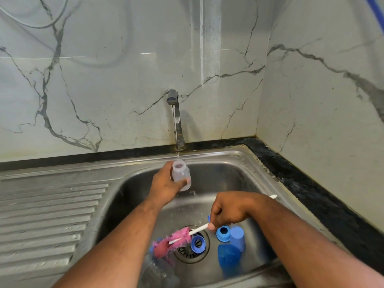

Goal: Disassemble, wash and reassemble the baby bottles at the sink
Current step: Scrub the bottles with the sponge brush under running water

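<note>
The clear baby bottle [180,174] is held nearly upright in the left hand [166,185], its open mouth turned up right under the thin stream of water [176,132] that falls from the tap [174,100]. That hand's fingers and thumb are curled round the bottle's lower body, with the thumb across the front.

The right hand [227,212], nearer the body and to the right of the left one, is closed round the white handle of a bottle brush [198,229]. The handle's far end pokes out to the right beyond the wrist. The pink sponge head [168,245] sits below and to the left of this hand, low in the basin.

Just under the right hand's fingertips lies a blue screw ring [223,232], with a blue cap [237,238] touching its right side. A larger translucent blue piece [229,260] lies below them (bottle or cover, I cannot tell). A second blue ring [197,243] rests on the drain strainer [190,255], against the pink head. Beneath the left forearm lies another clear bottle [154,271], blurred.

The steel sink [239,156] surrounds both hands. Its ribbed drainboard [52,215] runs left of the left arm, and a black counter edge [301,183] runs right of the right arm. A veined marble wall [104,80] rises behind the tap.
</note>
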{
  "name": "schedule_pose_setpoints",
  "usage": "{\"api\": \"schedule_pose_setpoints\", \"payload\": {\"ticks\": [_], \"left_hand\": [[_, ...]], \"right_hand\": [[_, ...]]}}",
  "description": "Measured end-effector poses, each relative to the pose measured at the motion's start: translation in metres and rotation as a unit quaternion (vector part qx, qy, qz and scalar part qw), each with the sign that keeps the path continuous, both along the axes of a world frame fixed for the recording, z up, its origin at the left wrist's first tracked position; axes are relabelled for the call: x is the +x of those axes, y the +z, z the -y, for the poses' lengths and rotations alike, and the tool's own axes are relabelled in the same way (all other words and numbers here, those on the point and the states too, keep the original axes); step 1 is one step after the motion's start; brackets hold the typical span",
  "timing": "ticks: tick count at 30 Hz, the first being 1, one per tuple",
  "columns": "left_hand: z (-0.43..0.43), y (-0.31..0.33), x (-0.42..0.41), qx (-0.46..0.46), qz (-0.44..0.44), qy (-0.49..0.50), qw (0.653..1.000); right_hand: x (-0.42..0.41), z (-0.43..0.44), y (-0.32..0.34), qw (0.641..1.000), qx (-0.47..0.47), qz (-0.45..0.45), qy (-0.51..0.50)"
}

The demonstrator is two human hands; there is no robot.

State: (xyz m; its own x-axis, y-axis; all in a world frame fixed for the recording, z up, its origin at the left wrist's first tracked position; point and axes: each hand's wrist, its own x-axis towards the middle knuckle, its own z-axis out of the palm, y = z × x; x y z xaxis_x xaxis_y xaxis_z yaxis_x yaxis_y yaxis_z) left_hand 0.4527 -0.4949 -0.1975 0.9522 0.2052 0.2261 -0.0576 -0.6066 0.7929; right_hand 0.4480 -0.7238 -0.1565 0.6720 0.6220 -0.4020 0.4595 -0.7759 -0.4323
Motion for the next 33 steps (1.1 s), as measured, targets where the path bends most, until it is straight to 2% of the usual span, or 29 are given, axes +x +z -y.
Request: {"api": "schedule_pose_setpoints", "payload": {"ticks": [4,8,11,15,18,22,26,29,33], "left_hand": [[0.0036,-0.004,-0.0021,0.05,-0.054,-0.04,0.997],[0.0028,-0.0017,0.001,0.006,-0.01,-0.02,1.0],[0.0024,-0.0047,-0.0029,0.061,-0.054,-0.025,0.996],[0.0053,0.0008,-0.0001,-0.012,-0.005,-0.005,1.0],[0.0059,-0.0035,-0.0037,0.052,-0.074,-0.016,0.996],[0.0034,0.0007,0.0011,-0.021,0.001,0.02,1.0],[0.0026,-0.0032,-0.0038,0.043,-0.048,0.036,0.997],[0.0006,0.0021,-0.0019,0.009,0.032,0.052,0.998],[-0.0006,-0.0037,0.0012,0.101,0.046,0.008,0.994]], "right_hand": [[0.0001,-0.0003,-0.0002,1.0,0.005,-0.006,0.004],[0.0019,0.0003,-0.0005,1.0,0.003,-0.005,0.003],[0.0012,-0.0004,-0.0008,1.0,0.006,-0.012,0.004],[0.0018,0.0,-0.0006,1.0,-0.001,-0.009,0.001],[0.001,-0.0002,-0.0011,1.0,0.006,-0.014,0.002],[0.002,0.0001,-0.0004,1.0,0.001,-0.01,-0.002],[0.0001,-0.0002,-0.0011,1.0,0.003,-0.017,0.001],[0.0014,-0.0002,0.0003,1.0,0.001,-0.013,-0.002],[0.0,-0.0014,-0.0007,1.0,0.0,-0.016,0.002]]}}
